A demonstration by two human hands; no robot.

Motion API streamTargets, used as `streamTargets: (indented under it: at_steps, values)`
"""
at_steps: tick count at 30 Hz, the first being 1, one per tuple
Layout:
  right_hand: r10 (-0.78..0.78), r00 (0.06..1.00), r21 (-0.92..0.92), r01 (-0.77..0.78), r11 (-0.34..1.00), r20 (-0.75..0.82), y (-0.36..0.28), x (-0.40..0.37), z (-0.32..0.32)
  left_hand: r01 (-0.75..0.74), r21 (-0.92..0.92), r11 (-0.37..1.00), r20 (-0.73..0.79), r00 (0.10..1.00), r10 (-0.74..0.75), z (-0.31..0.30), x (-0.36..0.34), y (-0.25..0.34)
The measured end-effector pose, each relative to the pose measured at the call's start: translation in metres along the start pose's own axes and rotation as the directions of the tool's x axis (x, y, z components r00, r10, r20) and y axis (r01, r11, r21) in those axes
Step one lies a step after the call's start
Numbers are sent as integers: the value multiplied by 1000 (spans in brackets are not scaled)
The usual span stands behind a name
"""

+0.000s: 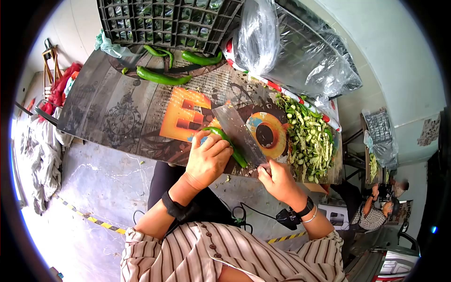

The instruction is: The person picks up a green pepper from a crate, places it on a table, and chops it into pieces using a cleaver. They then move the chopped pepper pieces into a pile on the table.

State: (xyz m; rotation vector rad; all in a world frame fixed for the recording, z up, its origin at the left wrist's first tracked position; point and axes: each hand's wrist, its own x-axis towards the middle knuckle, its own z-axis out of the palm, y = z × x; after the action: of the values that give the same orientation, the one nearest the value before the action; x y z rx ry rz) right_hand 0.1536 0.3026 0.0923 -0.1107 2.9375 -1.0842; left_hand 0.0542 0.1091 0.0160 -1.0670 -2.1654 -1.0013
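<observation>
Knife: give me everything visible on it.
The knife has a broad, near-rectangular blade, grey and metallic-looking, with small pale specks on its face. Its handle is mostly hidden in the right grip, closed around it. The blade slants away from the person and to the left, over the table and its printed lettering, alongside the pepper; whether its edge touches the pepper is unclear.

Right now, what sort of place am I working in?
Probably a vegetable-preparation area: there's a cleaver in your right hand, a heap of chopped green peppers, and whole peppers near a black crate.
</observation>
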Motion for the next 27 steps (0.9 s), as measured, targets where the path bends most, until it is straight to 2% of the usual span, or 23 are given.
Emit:
streamTargets:
  at_steps: [9,12,17,22,27]
  values:
    - [92,992,-1,-92,996,89,2,8,-7,-9,14,1000,47,999,8,-1,0,1]
    - [84,990,-58,-78,995,112,-8,14,-13,3,-19,1000,44,999,-3,-2,1,0]
    - [123,979,2,-125,992,163,-5,16,-12,18,-21,1000,50,999,-17,0,0,0]
    - [128,973,-83,-114,990,191,-20,23,-16,41,-27,999,60,997,-39,-2,0,2]
    - [149,966,-68,-138,988,212,-16,26,-17,61,-49,997,53,997,-59,0,0,1]
